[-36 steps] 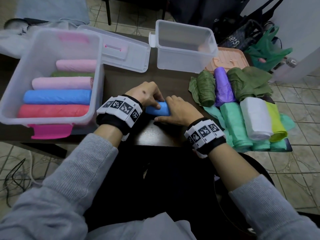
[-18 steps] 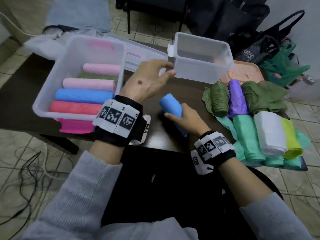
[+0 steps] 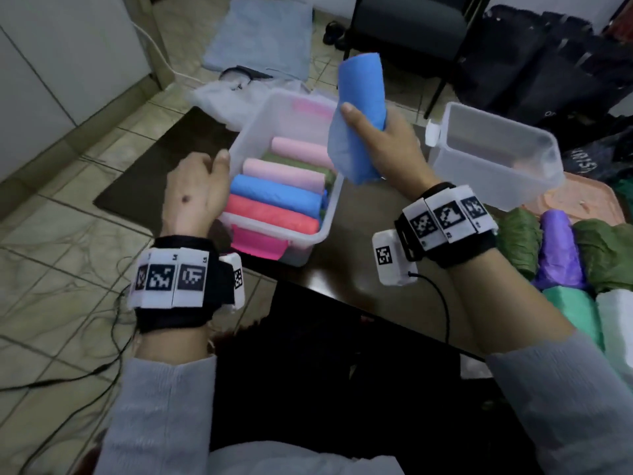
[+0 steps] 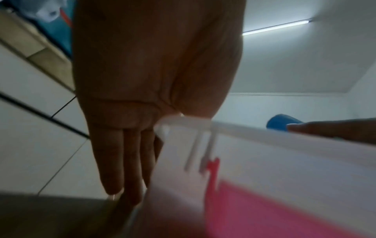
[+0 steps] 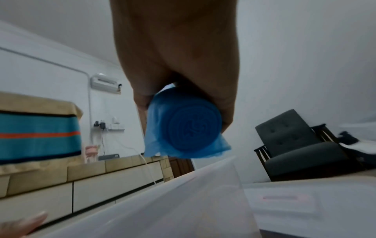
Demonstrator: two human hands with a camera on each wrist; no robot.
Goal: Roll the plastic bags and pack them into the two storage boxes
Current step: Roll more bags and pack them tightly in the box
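Right hand (image 3: 387, 145) gripping the rolled blue bag (image 3: 359, 114), fingers wrapped round its lower half, holding it upright above the near-left storage box (image 3: 239, 156), likely lining it up to drop alongside the rolls already inside. Left hand (image 3: 195, 197) bracing that box's left wall with straight fingers, thumb hooked over the rim, probably steadying it on the tabletop (image 3: 363, 214). Second storage box (image 3: 493, 159) waiting far right with no rolls visible inside.

Grey knit sleeves (image 3: 161, 399); black wristbands (image 3: 178, 286) carrying white tiles with black fiducial codes; white camera module (image 3: 390, 258) beside right band, thin black cable (image 3: 442, 303) attached.
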